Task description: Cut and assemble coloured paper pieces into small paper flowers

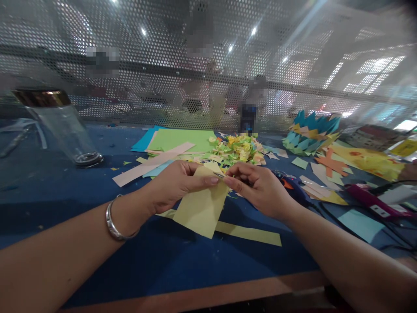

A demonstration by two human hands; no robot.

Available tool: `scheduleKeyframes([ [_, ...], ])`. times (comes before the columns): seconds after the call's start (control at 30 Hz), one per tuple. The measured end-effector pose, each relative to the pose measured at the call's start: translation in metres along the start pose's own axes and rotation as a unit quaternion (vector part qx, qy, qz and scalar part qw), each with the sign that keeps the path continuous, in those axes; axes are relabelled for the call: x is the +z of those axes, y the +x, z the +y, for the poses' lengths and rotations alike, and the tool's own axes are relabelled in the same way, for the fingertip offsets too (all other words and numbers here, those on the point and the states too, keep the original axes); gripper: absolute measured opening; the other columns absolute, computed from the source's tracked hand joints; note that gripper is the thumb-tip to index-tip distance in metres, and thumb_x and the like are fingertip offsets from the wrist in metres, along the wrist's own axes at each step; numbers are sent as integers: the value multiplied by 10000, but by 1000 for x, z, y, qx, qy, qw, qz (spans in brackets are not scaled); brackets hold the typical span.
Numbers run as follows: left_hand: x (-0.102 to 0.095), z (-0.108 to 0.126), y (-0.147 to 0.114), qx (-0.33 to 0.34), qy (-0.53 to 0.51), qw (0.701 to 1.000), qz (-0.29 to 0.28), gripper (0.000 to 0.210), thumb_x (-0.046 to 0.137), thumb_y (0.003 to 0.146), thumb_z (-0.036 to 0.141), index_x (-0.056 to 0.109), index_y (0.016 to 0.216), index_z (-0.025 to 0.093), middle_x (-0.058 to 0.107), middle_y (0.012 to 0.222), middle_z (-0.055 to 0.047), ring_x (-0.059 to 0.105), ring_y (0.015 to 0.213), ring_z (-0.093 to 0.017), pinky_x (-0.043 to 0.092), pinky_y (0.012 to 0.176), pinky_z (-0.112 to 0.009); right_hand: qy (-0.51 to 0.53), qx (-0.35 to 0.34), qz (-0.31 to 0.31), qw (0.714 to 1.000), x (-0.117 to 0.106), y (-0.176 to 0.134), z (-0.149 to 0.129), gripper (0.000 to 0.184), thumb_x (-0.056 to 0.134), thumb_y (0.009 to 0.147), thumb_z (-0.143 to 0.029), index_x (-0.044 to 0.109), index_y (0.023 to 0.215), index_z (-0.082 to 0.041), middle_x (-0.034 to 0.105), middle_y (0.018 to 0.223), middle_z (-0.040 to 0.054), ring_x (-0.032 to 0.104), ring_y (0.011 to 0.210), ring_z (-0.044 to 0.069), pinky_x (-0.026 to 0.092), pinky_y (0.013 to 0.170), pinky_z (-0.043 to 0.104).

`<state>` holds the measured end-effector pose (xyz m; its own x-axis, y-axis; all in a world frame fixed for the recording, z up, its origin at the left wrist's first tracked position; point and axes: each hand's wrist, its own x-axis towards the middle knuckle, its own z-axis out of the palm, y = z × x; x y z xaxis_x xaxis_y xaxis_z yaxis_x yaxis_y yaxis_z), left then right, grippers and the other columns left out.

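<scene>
My left hand (182,182) wears a silver bangle and pinches a pale yellow paper sheet (200,213), its thumb lying across the upper part. The sheet is tilted, above the blue table. My right hand (260,187) is closed at the sheet's upper right edge, gripping a slim pointed metal tool (219,175). Only the tool's tip shows, against the paper by my left thumb; the rest is hidden in the fingers. Under the sheet lies a pale yellow paper strip (249,233). Just beyond both hands is a heap of small yellow and green paper pieces (239,150).
Green paper sheets (182,140) and a pale pink strip (153,164) lie behind my left hand. A glass bottle (68,130) stands at left. To the right are a layered paper ornament (311,132), orange scraps (332,163), a magenta power strip (374,202) and cables. A perforated screen (163,78) rises behind.
</scene>
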<state>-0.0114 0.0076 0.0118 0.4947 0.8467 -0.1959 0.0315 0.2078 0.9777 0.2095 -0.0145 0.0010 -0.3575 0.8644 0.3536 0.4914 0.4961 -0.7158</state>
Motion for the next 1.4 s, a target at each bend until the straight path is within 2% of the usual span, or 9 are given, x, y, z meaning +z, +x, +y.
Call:
scheduleKeyframes([
  [0.17,-2,5,0,26,5,1000,0,190,817,764,349,758,767,168,768,800,-68,700,688,-178,544,632,-266,7,0,8,1000,-1,0,0,244,645,927,-419,615,854,-189,459,607,-60,372,517,84,276,492,244],
  [0.57,0,2,1,23,26,999,10,259,826,740,398,767,769,148,762,808,-91,684,690,-183,513,617,-264,1,5,5,1000,-2,0,-1,222,658,919,-394,613,846,-189,463,622,-59,368,526,81,279,501,245],
  [0.7,2,1,0,19,28,999,15,250,825,741,382,752,731,144,753,758,-82,674,648,-177,505,594,-268,2,3,2,1000,-2,0,-1,230,652,921,-406,611,849,-191,466,626,-56,376,533,85,283,503,245],
  [0.9,3,1,1,21,25,999,15,214,818,743,364,770,761,156,760,790,-86,684,667,-190,521,608,-281,7,1,-1,1000,-1,0,0,262,640,921,-446,614,851,-195,460,621,-54,371,544,93,287,509,252],
  [1.13,5,1,-1,29,39,999,6,216,807,749,372,782,811,167,774,840,-91,699,703,-209,531,627,-304,-4,2,2,1000,-2,0,-1,226,660,914,-406,619,852,-192,456,614,-59,379,544,92,291,510,250],
  [1.4,7,1,-1,49,65,997,14,216,805,735,390,777,792,183,762,770,-71,708,705,-234,505,586,-301,7,2,-4,1000,-1,-1,0,188,662,917,-362,621,859,-187,461,623,-58,384,554,92,297,516,245],
])
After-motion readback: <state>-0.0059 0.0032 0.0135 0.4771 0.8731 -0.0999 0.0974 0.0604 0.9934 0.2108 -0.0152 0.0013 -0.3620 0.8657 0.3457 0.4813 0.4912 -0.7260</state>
